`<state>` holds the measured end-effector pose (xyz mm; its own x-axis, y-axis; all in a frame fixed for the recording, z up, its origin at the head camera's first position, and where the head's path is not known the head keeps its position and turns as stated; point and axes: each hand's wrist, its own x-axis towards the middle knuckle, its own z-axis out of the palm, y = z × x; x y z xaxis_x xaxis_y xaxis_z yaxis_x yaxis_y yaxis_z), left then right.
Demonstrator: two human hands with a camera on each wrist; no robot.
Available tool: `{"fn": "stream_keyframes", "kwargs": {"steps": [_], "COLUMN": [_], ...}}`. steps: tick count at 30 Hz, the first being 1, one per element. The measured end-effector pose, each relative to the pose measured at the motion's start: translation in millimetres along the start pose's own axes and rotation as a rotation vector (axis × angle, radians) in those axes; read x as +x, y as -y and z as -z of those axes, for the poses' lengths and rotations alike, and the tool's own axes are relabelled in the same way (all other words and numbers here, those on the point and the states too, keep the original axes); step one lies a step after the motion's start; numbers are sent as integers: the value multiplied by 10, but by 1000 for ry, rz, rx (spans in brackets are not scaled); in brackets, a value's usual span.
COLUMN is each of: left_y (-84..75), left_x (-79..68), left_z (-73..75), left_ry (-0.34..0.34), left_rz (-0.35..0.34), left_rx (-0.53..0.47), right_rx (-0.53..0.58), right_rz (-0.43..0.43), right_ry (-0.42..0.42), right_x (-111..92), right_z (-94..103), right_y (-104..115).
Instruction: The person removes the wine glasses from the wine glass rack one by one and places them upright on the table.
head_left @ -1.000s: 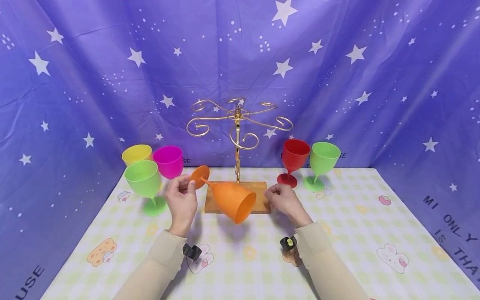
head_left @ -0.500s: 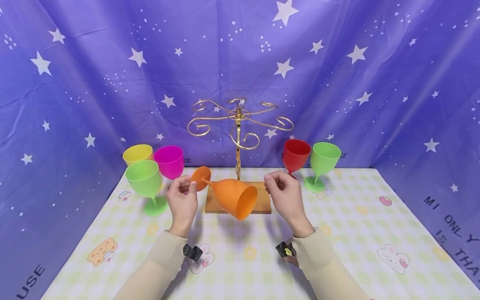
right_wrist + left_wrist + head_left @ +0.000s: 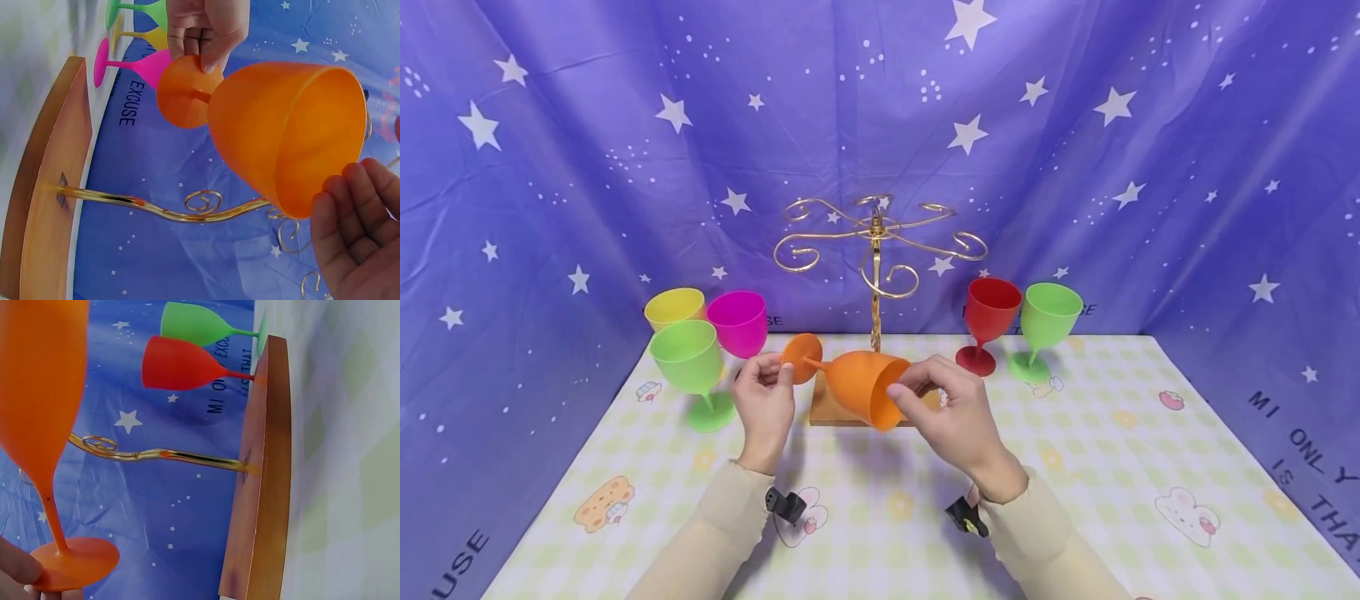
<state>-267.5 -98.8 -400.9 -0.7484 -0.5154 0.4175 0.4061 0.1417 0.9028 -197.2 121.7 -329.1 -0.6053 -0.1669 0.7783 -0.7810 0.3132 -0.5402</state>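
Observation:
An orange plastic goblet [image 3: 853, 385] lies sideways in the air, its mouth toward the right. My left hand [image 3: 764, 404] pinches the edge of its round foot [image 3: 81, 562] between thumb and fingers. At the other end, my right hand [image 3: 953, 408] is at the goblet's rim. In the right wrist view the fingertips [image 3: 353, 172] overlap the rim's edge, with the thumb held apart from them. Behind the goblet stands a gold wire rack [image 3: 876, 312] with curled arms on a wooden base [image 3: 831, 410], which the goblet partly hides.
To the left stand a yellow goblet [image 3: 674, 307], a magenta goblet [image 3: 737, 323] and a green goblet [image 3: 685, 358]. On the right are a red goblet [image 3: 992, 308] and another green goblet [image 3: 1050, 312]. A checked cloth [image 3: 1075, 517] covers the table; a starry purple curtain [image 3: 880, 100] surrounds it.
My right hand has risen from beside the wooden base and moved left to the goblet's rim. The goblet's mouth end has tipped up slightly, while my left hand keeps its pinch on the foot.

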Motion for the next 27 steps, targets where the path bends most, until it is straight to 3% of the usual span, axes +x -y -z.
{"fn": "stream_keyframes", "kwargs": {"steps": [5, 13, 27], "left_y": [2, -3, -27], "left_x": [1, -7, -41], "left_z": [-8, -10, -7], "left_ry": [8, 30, 79], "left_rz": [38, 105, 163], "left_rx": [-14, -23, -45], "right_rx": [-43, -89, -149], "right_rz": [2, 67, 119], "right_ry": [73, 144, 54], "right_x": [-79, -106, -107], "right_z": [-63, -118, -163], "right_y": [-202, -222, -240]}}
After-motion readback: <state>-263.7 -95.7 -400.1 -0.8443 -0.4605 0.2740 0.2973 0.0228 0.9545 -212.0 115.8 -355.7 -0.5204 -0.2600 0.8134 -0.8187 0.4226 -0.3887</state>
